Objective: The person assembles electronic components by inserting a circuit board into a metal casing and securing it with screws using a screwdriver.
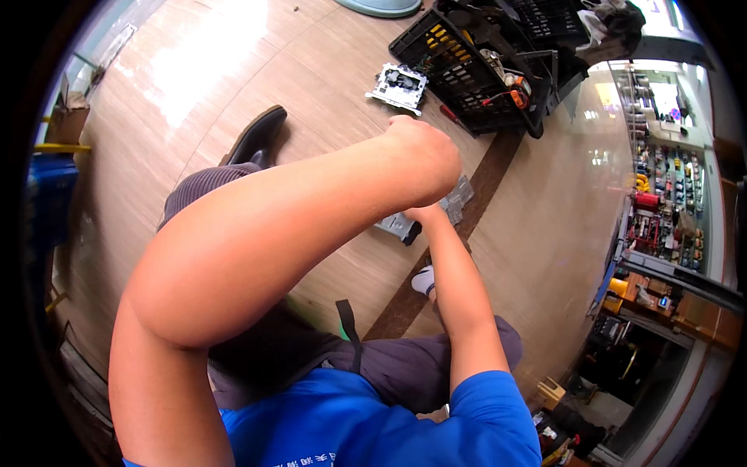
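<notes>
My left hand (426,156) is curled closed over a grey metal part. Its back and wrist face up, so whatever its fingers hold is hidden beneath. Just below it, my right hand (425,214) is closed at the near edge of the grey metal part (461,201), a flat, boxy piece with dark bits along its edge. Both hands cover most of that part. Beyond my left hand, a white frame with a black mechanism (399,87) lies on the floor.
Black plastic crates (455,70) with tools and cables stand at the far right, a red-handled tool (448,114) beside them. A black boot (261,134) rests on the tiled floor at left. Stocked shelves (661,179) line the right side. A pale blue rounded object (381,6) shows at the top.
</notes>
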A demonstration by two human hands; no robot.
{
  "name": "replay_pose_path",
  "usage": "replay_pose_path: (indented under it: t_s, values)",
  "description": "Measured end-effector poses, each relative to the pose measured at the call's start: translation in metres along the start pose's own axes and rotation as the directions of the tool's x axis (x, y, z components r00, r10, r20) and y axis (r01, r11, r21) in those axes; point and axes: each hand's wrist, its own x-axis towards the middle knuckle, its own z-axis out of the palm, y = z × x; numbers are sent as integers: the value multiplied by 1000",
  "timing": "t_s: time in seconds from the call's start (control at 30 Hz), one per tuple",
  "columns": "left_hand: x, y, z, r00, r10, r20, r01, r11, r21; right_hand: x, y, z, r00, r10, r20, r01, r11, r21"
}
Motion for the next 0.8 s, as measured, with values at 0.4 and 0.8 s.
replay_pose_path:
  t_s: [0.4, 0.8]
  values:
    - [-18, 1, -5, 989, 91, -114, -83, 994, 76, -59, 8, 53, 932, -358, -52, 334, 907, -256]
    - [-3, 11, -3, 996, 56, -71, -53, 997, 52, -53, 47, 44, 792, -607, -64, 480, 685, -547]
